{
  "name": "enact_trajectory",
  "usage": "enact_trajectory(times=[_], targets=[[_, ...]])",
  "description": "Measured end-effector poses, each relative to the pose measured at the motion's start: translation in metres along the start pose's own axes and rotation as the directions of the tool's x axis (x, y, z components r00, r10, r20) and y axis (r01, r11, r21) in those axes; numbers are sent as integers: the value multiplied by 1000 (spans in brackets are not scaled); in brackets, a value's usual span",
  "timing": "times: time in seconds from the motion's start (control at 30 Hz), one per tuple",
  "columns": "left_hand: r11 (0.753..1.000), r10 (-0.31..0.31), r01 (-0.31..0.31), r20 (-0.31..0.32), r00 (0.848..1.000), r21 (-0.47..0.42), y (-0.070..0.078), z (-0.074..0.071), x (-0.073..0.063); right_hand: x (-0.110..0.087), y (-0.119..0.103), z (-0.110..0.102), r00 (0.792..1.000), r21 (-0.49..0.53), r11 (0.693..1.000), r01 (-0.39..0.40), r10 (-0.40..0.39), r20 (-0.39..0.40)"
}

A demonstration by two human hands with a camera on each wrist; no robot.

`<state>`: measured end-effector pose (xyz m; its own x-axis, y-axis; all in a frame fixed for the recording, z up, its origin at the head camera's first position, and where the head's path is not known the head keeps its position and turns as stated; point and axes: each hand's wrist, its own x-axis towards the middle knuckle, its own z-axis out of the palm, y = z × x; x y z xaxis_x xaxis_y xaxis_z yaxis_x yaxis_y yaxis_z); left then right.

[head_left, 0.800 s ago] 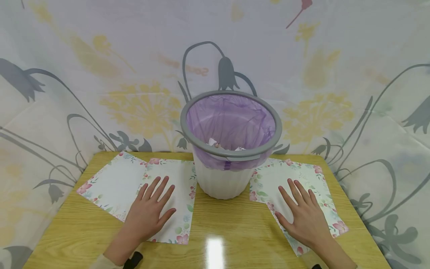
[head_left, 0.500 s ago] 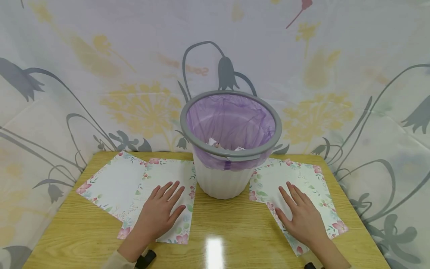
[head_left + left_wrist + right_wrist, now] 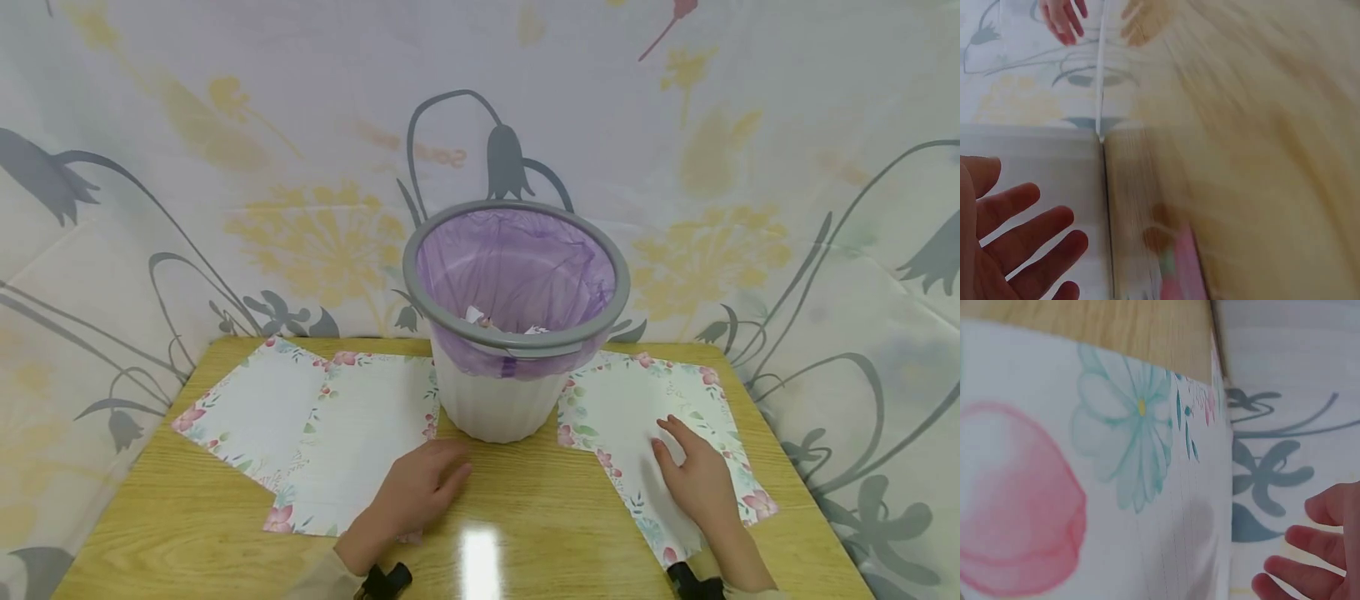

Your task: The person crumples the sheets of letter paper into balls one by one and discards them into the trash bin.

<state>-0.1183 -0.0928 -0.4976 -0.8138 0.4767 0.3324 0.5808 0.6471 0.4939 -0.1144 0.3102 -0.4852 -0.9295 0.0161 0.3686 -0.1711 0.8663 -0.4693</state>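
flowered cloth [image 3: 300, 125] hangs behind a wood-grain table [image 3: 555, 525], where a white bin [image 3: 495, 408] lined with a purple bag [image 3: 517, 258] stands between flower-bordered papers: the left sheets [image 3: 360, 425] and the right sheets [image 3: 615, 408], each group overlapping. since the earlier frames, the left hand [image 3: 416, 492] has swung inward, from over the left sheets to their inner edge and the bare wood before the bin; its fingers are parted and gently bent, holding nothing. over the right sheets, the right hand [image 3: 701, 483] has turned and shifted slightly outward, its fingers loosely bent now and likewise holding nothing. whether either hand touches paper or wood, i cannot tell. bin and sheets lie as they did.
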Motion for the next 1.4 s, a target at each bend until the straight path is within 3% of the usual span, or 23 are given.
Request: enact_trajectory(times=[0.27,0.37,0.53,0.77,0.87,1.03,1.17,1.27,1.4], targets=[[983,3,26,154,988,-183,20,27,25,-1,22,-7,985,7,985,-171,172,-28],[967,8,39,184,983,-252,28,35,35,-2,31,-9,982,8,982,-190,190,-17],[942,-14,84,213,977,-325,38,50,53,0,44,-10,970,-9,973,-232,232,74],[906,8,91,233,972,-414,53,67,79,2,49,-11,970,-66,976,-207,213,117],[899,0,114,260,966,-423,59,75,88,3,49,-11,955,-90,967,-239,250,156],[877,-32,172,302,953,-449,67,84,103,5,49,-13,912,-104,943,-315,331,243],[886,-2,144,308,951,-440,71,94,118,6,50,-16,886,-117,930,-349,368,282],[907,26,101,293,956,-410,72,102,128,5,50,-17,876,-124,924,-362,383,293],[921,16,99,290,957,-377,72,108,136,6,51,-16,872,-133,920,-368,392,294]])
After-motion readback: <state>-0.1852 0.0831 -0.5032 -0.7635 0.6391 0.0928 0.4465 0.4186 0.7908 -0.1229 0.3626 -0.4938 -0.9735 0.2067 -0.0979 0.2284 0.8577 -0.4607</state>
